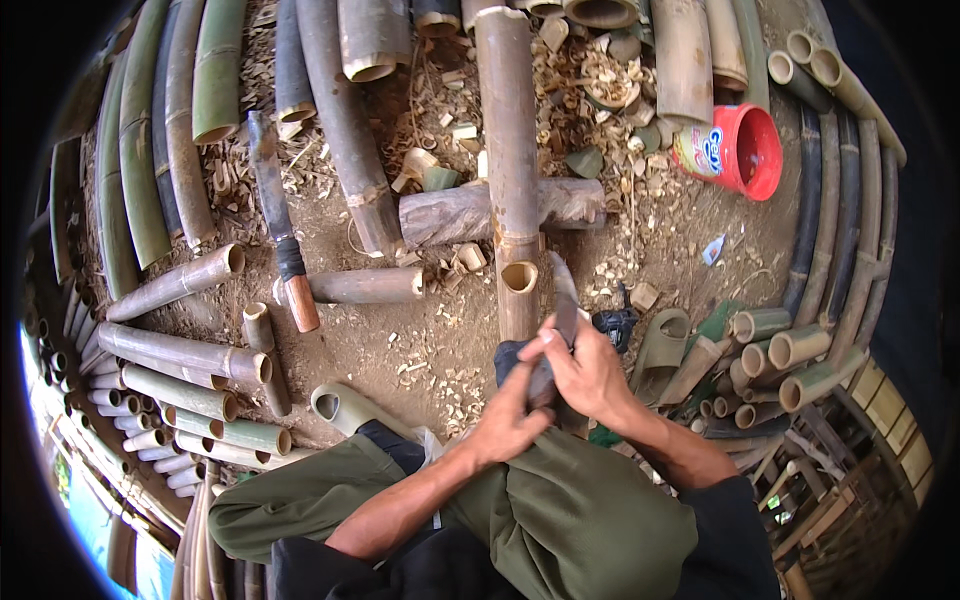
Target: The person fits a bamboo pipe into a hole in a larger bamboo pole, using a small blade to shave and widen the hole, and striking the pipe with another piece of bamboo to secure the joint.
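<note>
My right hand (pixel 585 368) is closed around a knife (pixel 566 290), whose curved, pointed blade sticks up past the fingers. My left hand (pixel 508 415), just below it, closes near the knife's lower end; its fingers partly hide a dark piece there, and I cannot make out where the handle starts. In front of both hands lies a bamboo pole (pixel 510 150) with an oval cut opening (pixel 520 278) near its close end. The pole rests across a short, rough log (pixel 445 215). Knife tip and pole are side by side, apparently apart.
A machete (pixel 268 180) with a wooden handle lies at left, by a short bamboo piece (pixel 365 285). At right are a red bucket (pixel 740 150) on its side and a sandal (pixel 660 352). Bamboo tubes (pixel 180 350) are stacked on both sides; wood chips (pixel 450 400) litter the dirt.
</note>
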`<state>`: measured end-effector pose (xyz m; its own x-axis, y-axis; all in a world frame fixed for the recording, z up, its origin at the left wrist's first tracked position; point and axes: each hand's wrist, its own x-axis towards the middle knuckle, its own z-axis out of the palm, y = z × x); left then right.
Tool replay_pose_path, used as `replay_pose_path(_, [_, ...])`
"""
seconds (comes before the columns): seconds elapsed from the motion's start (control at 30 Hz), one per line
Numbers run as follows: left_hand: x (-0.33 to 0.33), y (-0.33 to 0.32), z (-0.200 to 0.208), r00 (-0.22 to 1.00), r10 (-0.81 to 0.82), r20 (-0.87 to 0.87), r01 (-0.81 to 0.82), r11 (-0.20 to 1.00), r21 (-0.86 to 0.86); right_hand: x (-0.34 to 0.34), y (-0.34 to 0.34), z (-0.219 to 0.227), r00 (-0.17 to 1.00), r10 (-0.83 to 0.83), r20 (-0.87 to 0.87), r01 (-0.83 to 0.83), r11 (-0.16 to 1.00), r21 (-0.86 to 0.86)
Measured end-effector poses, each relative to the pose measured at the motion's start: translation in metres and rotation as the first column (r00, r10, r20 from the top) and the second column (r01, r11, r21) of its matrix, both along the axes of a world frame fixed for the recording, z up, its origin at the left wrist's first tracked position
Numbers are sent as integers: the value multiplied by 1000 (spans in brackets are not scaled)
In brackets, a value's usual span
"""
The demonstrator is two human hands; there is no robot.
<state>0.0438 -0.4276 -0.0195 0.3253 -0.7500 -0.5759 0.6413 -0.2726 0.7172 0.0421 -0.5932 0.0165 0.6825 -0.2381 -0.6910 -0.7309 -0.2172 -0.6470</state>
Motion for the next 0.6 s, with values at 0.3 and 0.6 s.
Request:
replay_pose_path(0.3, [64,64,-12,945,-246,214,38,735,677,46,47,-43,938,-121,-326,289,792,538])
replay_pose_path(0.6, [220,-67,74,-31,-912,408,502,339,796,40,26,-42,443,-708,-551,611,-211,763])
